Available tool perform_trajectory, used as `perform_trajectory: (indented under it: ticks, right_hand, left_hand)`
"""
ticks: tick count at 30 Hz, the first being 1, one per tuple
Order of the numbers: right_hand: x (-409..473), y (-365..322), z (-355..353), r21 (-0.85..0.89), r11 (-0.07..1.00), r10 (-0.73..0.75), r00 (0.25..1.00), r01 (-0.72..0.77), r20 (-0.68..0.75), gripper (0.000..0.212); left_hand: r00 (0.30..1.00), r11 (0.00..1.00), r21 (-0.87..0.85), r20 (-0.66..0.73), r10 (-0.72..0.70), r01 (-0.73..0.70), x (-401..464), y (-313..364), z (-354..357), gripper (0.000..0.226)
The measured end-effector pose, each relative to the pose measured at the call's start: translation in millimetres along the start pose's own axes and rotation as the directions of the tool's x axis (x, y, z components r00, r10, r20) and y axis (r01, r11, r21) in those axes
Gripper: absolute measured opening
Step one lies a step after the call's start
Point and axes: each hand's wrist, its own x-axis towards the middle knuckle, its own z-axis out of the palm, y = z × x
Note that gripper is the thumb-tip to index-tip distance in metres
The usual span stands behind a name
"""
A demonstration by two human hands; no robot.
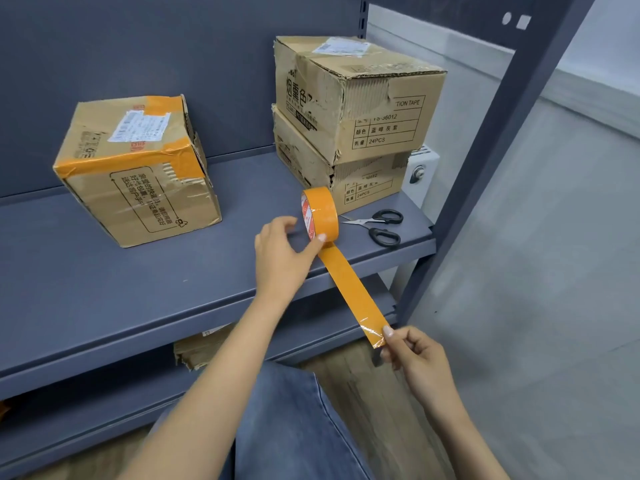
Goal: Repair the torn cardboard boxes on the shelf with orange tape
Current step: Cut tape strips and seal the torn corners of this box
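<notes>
Right up close, the right hand (417, 355) has its fingers pinched on the free end of the orange tape strip (349, 289), out past the front lip of the shelf (138, 289) and over the wood-look floor. Follow that strip up and back and you reach the tape roll (320, 213), standing on edge on the shelf, with the left hand (280, 251) steadying it: thumb pressed against the lower edge of the roll where the strip peels away, the other fingers curled loosely above and, as far as I can tell, not quite gripping. Just beside the roll lie the scissors (379, 225), black handles, closed, untouched. So this looks like a length being drawn out and not yet cut. Risk here: the strip hangs in open air, and if it slackens or twists it may fold onto itself or stick to the shelf lip; a roll held by little more than a thumb could also tip or skid under the pull. Further back, the left box (138, 168) already wears orange bands along its top edges. To the right, the upper box (356, 95) sits on the lower box (339, 174), both with ripped, peeling corners still bare.
</notes>
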Motion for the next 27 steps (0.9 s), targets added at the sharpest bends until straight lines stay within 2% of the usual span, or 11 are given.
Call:
perform_trajectory:
  ticks: [2, 3, 4, 6, 8, 9, 12, 15, 18, 24, 27]
  right_hand:
    - [-0.9, -1.7, 0.1, -0.002, 1.000, -0.008, 1.000, 0.008, 0.002, 0.032]
    - [-1.4, -2.2, 0.7, -0.001, 1.000, -0.011, 1.000, 0.011, 0.003, 0.032]
    - [-2.0, -2.6, 1.5, 0.002, 1.000, -0.010, 1.000, 0.010, 0.002, 0.031]
    - [-3.3, -3.1, 3.5, 0.013, 1.000, -0.013, 1.000, 0.013, 0.001, 0.030]
    - [-4.9, -4.2, 5.9, 0.021, 1.000, -0.021, 1.000, 0.021, 0.008, 0.029]
    - [-5.9, -4.6, 6.9, 0.022, 0.999, -0.026, 1.000, 0.025, 0.014, 0.029]
    - [-7.9, -4.3, 6.7, 0.019, 1.000, -0.023, 1.000, 0.023, 0.021, 0.029]
    - [-10.7, -8.1, 3.1, -0.034, 0.999, -0.039, 0.999, 0.039, 0.017, 0.027]
    - [-13.2, -8.9, -3.1, -0.241, 0.968, -0.065, 0.997, 0.074, 0.043, 0.021]
    - [-12.3, -11.4, -11.6, -0.583, 0.798, -0.095, 0.987, 0.152, 0.128, 0.007]
    - [-10.2, -12.5, -12.7, -0.708, 0.688, -0.069, 0.985, 0.162, 0.158, 0.019]
  left_hand:
    - [0.995, 0.989, -0.144, -0.077, -0.057, 0.046, -34.8, 3.8, -2.0, 0.024]
    - [0.992, 0.974, -0.195, -0.035, -0.124, 0.115, -54.4, 4.7, -0.1, 0.021]
    - [0.975, 0.946, -0.233, 0.049, -0.219, 0.224, -72.8, 4.7, 4.0, 0.022]
    - [0.873, 0.837, -0.277, 0.278, -0.401, 0.472, -103.5, 1.8, 18.2, 0.026]
    - [0.737, 0.707, -0.292, 0.485, -0.471, 0.644, -121.2, 1.3, 31.0, 0.026]
    - [0.702, 0.660, -0.319, 0.545, -0.459, 0.680, -125.8, 1.5, 35.4, 0.024]
    - [0.713, 0.600, -0.431, 0.592, -0.376, 0.674, -128.9, 5.0, 43.3, 0.019]
    - [0.723, 0.607, -0.433, 0.574, -0.384, 0.666, -128.2, 7.0, 44.6, 0.020]
    - [0.729, 0.622, -0.417, 0.548, -0.410, 0.663, -126.6, 3.3, 44.1, 0.019]
    - [0.714, 0.624, -0.395, 0.563, -0.415, 0.674, -122.3, -1.3, 44.7, 0.012]
    - [0.714, 0.619, -0.395, 0.553, -0.430, 0.679, -122.2, -1.9, 45.4, 0.011]
